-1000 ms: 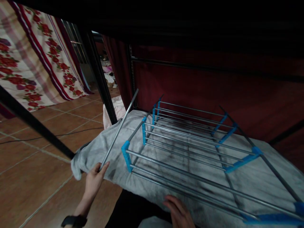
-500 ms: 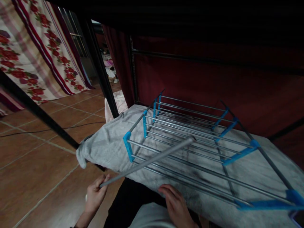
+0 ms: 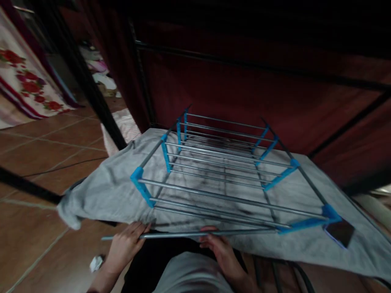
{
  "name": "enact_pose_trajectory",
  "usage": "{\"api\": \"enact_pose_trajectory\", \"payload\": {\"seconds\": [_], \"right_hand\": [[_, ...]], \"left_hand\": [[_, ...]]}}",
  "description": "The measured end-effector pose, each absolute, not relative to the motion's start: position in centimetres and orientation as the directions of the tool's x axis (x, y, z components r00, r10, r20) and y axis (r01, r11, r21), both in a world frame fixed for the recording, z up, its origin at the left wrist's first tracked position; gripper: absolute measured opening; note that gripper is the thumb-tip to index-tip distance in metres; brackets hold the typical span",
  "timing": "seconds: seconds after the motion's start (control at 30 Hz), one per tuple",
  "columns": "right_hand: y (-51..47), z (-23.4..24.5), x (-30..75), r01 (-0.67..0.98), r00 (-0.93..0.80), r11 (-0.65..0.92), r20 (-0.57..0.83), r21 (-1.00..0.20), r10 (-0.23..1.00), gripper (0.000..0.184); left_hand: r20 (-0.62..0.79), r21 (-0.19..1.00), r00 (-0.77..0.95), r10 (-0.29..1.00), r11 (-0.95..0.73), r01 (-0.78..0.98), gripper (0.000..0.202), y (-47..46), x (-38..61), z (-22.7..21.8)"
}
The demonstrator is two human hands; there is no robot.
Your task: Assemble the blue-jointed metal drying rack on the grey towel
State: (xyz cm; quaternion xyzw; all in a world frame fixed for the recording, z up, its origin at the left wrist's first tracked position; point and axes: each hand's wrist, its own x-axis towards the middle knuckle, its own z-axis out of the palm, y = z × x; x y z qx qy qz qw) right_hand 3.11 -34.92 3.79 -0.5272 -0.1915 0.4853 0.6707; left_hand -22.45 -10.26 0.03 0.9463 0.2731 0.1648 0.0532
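Note:
A loose grey metal rod (image 3: 183, 235) lies level across the near edge of a rack of metal rods with blue plastic end pieces (image 3: 226, 175). My left hand (image 3: 126, 246) is closed around the rod near its left end. My right hand (image 3: 218, 249) grips the same rod near its middle, fingers curled over it. The rack rests on a grey cloth (image 3: 104, 191) spread over a low surface.
A dark phone (image 3: 339, 232) lies on the cloth by the rack's near right corner. A black frame post (image 3: 88, 89) stands at the left, dark red fabric (image 3: 244, 93) behind. Tiled floor (image 3: 36, 154) and a floral cloth (image 3: 27, 89) lie at the left.
The rod swung from pointing away at the left to lying level along the rack's near edge. My right hand rose from the cloth and took hold of it. The view shifted right.

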Motion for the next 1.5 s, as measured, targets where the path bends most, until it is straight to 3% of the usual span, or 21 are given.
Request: {"api": "enact_pose_trajectory", "payload": {"seconds": [0.13,0.3,0.5,0.6,0.73,0.83,0.93,1.03,1.13,1.23,1.5], "right_hand": [[-34.6,3.7,4.0,-0.581,0.496,0.074,-0.28,-0.811,0.822,0.038],[-34.6,2.8,4.8,-0.599,0.565,0.111,-0.32,-0.793,0.76,0.043],[-34.6,2.2,5.5,-0.645,0.552,0.055,-0.416,-0.762,0.722,0.049],[-34.8,2.8,5.4,-0.615,0.439,-0.094,-0.439,-0.783,0.784,0.048],[-35.3,5.3,4.5,-0.318,0.313,-0.234,-0.335,-0.919,0.889,0.038],[-35.6,8.0,4.2,0.089,0.377,-0.136,-0.093,-0.987,0.922,0.027],[-35.6,9.8,4.7,0.539,0.355,-0.001,0.226,-0.842,0.907,0.028],[-35.2,9.9,5.7,0.842,0.269,-0.067,0.309,-0.536,0.912,0.034],[-34.8,9.4,6.6,0.931,0.24,-0.153,0.238,-0.332,0.941,0.033],[-34.6,9.0,7.1,0.956,0.212,-0.17,0.165,-0.24,0.963,0.023],[-34.1,9.1,8.0,0.962,0.192,-0.159,0.134,-0.22,0.972,0.012]], "left_hand": [[0.396,0.11,0.837,0.378,-0.924,0.365,0.038,-9.6,-21.0,0.0],[0.497,0.019,0.846,0.196,-0.976,0.215,0.035,-10.1,-18.9,1.0],[0.518,0.01,0.851,0.084,-0.996,0.092,0.035,-11.9,-15.5,2.6],[0.526,-0.009,0.85,0.04,-0.999,0.053,0.034,-12.3,-14.7,2.7],[0.545,-0.008,0.839,0.01,-1.0,0.017,0.034,-12.4,-14.3,2.8],[0.546,-0.01,0.838,0.01,-1.0,0.018,0.033,-12.6,-14.0,3.1],[0.547,0.001,0.837,0.019,-1.0,0.022,0.03,-12.9,-13.5,3.4],[0.558,0.033,0.829,0.042,-0.999,0.028,0.027,-13.2,-13.0,3.5],[0.573,0.018,0.819,0.034,-0.999,0.029,0.027,-13.3,-12.5,3.8],[0.583,-0.021,0.812,0.002,-1.0,0.017,0.029,-13.4,-12.2,3.9],[0.573,-0.014,0.82,0.006,-1.0,0.016,0.03,-13.4,-11.7,3.5]]}}
